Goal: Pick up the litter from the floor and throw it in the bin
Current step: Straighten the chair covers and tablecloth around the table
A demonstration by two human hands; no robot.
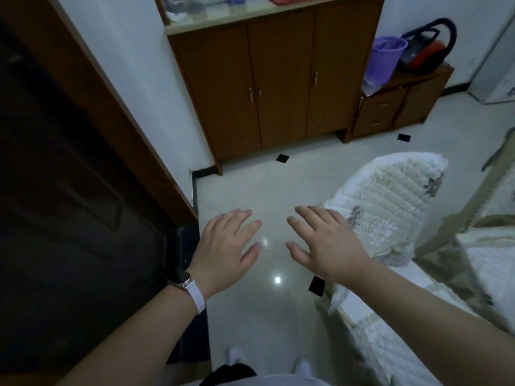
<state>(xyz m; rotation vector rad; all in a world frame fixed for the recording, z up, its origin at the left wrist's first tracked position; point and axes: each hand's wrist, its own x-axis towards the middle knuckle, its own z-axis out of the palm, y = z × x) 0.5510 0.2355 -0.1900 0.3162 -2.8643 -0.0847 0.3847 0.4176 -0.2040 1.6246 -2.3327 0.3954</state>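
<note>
My left hand (225, 246) and my right hand (327, 243) are stretched out side by side over the pale tiled floor (250, 196), palms down, fingers spread, both holding nothing. A white watch band circles my left wrist. A purple bin (383, 58) stands on a low wooden side cabinet (395, 104) at the far right, well beyond both hands. I see no litter on the floor; the small black squares (282, 158) are tile insets.
A tall wooden cupboard (267, 87) stands straight ahead. A dark door and its wooden frame (92, 87) fill the left. A quilted bed corner (390, 207) juts in from the right. A red and black vacuum cleaner (426, 48) sits behind the bin.
</note>
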